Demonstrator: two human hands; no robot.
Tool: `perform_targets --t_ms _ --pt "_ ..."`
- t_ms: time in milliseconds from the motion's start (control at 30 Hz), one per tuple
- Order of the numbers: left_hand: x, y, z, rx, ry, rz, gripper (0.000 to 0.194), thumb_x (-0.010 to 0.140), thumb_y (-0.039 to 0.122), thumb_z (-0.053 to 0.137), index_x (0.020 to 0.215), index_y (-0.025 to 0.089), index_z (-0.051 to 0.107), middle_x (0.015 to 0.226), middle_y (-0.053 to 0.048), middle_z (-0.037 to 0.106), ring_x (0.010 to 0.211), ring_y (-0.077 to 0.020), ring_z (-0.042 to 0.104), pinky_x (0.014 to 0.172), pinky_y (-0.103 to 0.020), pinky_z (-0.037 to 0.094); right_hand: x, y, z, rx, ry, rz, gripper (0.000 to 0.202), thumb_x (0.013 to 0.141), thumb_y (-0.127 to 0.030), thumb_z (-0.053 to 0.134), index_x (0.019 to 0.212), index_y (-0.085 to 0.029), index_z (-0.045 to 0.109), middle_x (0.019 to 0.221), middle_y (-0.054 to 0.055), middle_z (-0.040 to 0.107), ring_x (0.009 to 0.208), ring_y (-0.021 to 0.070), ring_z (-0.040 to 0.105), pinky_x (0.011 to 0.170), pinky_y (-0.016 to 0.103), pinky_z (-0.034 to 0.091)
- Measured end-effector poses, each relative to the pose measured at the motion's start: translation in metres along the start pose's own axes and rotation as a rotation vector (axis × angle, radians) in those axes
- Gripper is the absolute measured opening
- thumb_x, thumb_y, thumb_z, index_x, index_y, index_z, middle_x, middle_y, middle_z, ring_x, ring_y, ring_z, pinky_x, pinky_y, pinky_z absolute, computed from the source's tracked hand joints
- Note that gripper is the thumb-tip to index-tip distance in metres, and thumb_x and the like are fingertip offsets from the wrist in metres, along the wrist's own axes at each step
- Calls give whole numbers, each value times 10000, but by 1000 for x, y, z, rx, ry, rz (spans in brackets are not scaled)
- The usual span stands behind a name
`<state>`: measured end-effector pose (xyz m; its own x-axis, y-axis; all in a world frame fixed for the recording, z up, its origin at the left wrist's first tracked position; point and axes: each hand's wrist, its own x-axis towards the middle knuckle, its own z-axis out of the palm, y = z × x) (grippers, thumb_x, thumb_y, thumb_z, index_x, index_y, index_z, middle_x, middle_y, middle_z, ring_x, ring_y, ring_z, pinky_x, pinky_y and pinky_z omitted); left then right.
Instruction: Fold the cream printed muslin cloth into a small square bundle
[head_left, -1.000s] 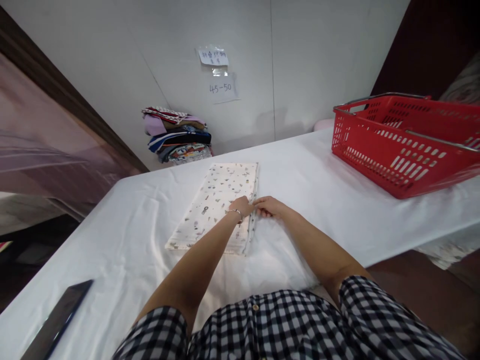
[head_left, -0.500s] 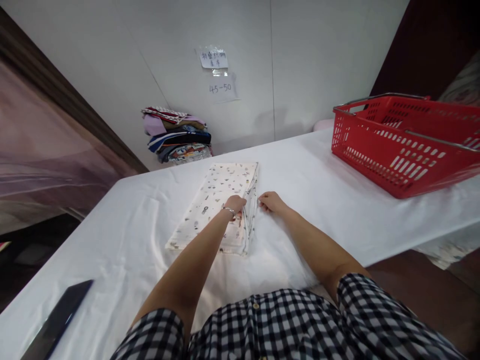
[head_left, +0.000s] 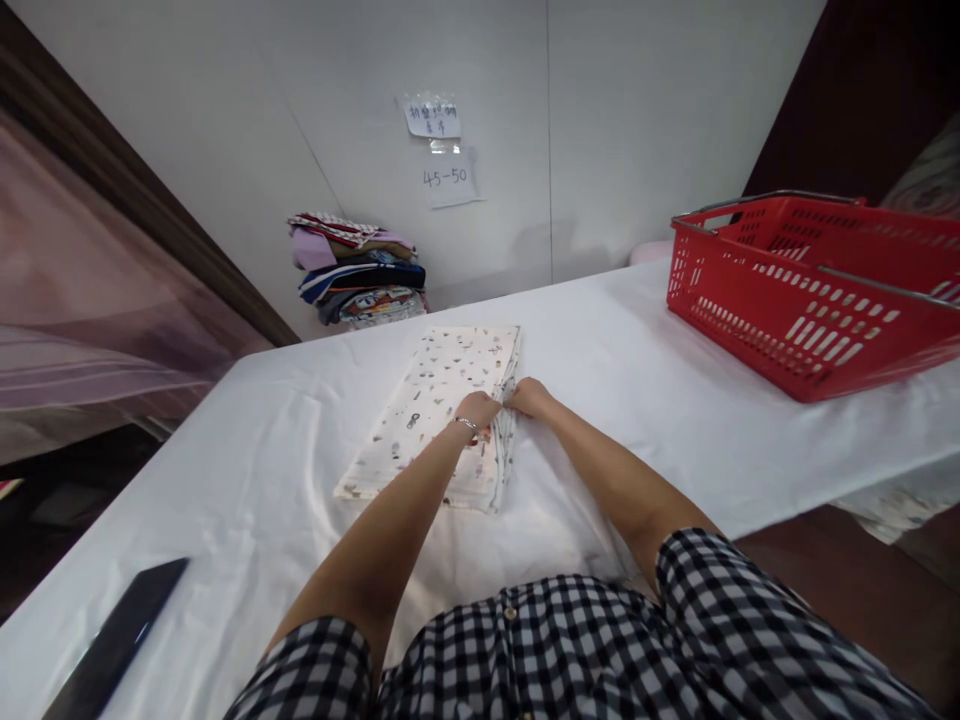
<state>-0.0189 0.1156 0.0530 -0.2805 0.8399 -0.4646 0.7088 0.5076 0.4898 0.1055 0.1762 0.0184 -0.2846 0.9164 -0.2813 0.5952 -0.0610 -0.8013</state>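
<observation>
A folded cream cloth (head_left: 435, 400) with small scattered prints lies flat on the white-covered table (head_left: 592, 370), its layers showing along the right edge. My left hand (head_left: 478, 408), with a bracelet at the wrist, is closed on the cloth near that edge. Right beside it, my right hand (head_left: 529, 397) pinches the layered edge from the right side. The fingertips of both hands nearly meet, and the part of the edge between them is partly hidden.
A red plastic basket (head_left: 787, 310) with metal handles stands at the table's right. Behind the table's far edge is a stack of folded cloths (head_left: 360, 270). A dark flat object (head_left: 120, 635) lies at the near left. Paper signs (head_left: 450, 178) hang on the wall.
My right hand has moved left from beside the cloth onto its edge, and its fingers now grip there. My left hand has shifted slightly right toward it.
</observation>
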Motion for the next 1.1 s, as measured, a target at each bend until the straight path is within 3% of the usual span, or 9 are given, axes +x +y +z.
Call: perform_targets --t_ms 133,300,433,533,700,900,1100 --pt "1 -1 2 19 12 23 231 723 259 489 933 244 585 807 -58 687 636 -199 656 515 -278 455 -4 0 1 67 -48 22 275 594 -79 672 410 -184 496 311 -12 429 396 119 482 405 207 311" --pt "1 -3 2 47 37 79 252 726 286 485 952 231 583 878 -59 690 664 -191 648 522 -262 461 -13 7 0 301 -58 52 219 694 -163 621 532 -182 475 370 -58 452 319 57 376 345 191 247" --pt "-2 -1 3 149 98 117 236 724 275 488 930 223 590 870 -60 685 722 -206 640 544 -269 468 -17 14 1 467 -85 55 173 734 -162 599 626 -185 465 433 -66 507 352 48 432 333 164 218" --pt "-7 3 2 260 193 185 223 734 256 497 931 210 590 934 -81 672 863 -229 631 666 -292 486 -17 17 2 542 -100 48 146 729 -157 613 659 -178 486 450 -49 550 366 54 467 327 151 223" --pt "-17 9 6 533 360 277 278 801 226 454 1065 181 528 1087 -133 611 971 -252 611 781 -333 471 -17 18 3 639 -104 66 143 737 -129 589 658 -175 479 474 -19 584 427 85 552 360 145 330" --pt "-17 14 24 580 269 319 328 847 359 460 1105 158 493 1117 -159 583 985 -260 611 776 -330 467 -20 14 6 723 -114 83 145 741 -107 557 643 -170 470 525 -20 594 458 86 568 466 184 468" --pt "-20 10 24 452 225 270 422 837 529 415 1066 183 492 1147 -143 581 1014 -274 599 784 -345 463 -17 14 9 716 -99 46 134 724 -110 579 629 -158 497 507 -19 590 402 64 509 364 154 347"
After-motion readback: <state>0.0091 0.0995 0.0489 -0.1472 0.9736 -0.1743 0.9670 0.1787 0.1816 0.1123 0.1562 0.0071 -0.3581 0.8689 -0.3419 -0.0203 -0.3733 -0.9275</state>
